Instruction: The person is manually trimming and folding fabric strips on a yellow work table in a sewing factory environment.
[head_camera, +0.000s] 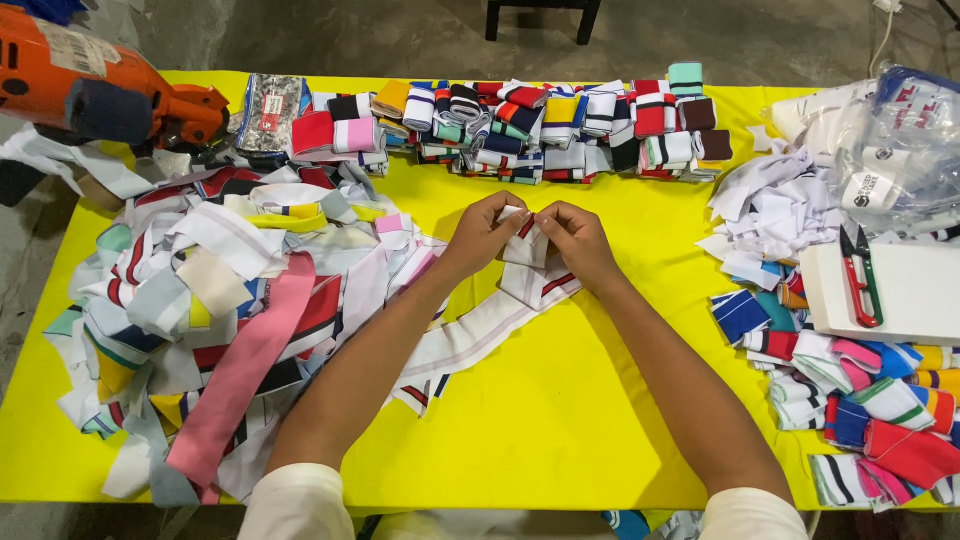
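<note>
Head view, looking down on a yellow table (560, 400). Far left: orange machine (90, 85) at the back corner, partly off the table. Below it, a big loose heap of fabric strips (215, 300), white, red, teal and yellow mixed, with one long pink strip (240, 375) draped diagonally over the front.

Left forearm comes up from the bottom edge, angled toward centre, white sleeve at the elbow. Left hand (480, 232) is palm down, fingers curled, thumb and fingertips pinched shut on the top edge of a white strip with red stripe (528, 262). Right forearm mirrors it from the lower right. Right hand (578, 238) is knuckles up, fingers bent, pinching the same strip just beside the left hand; fingertips of both nearly touching. Strip sits at table centre, folded small between the hands, the rest trailing down-left across the yellow surface and under the left forearm.

Back centre: row of folded striped bands (540, 125) stacked tight, many colours. Right side: pile of white scraps (775, 210), clear plastic bags (895, 140) at the far corner, a white board (915, 290) with red-and-green snips (860, 275) lying on it. Front right: more folded bands (870, 410), blue, pink, red, orange, overlapping near the table edge.
</note>
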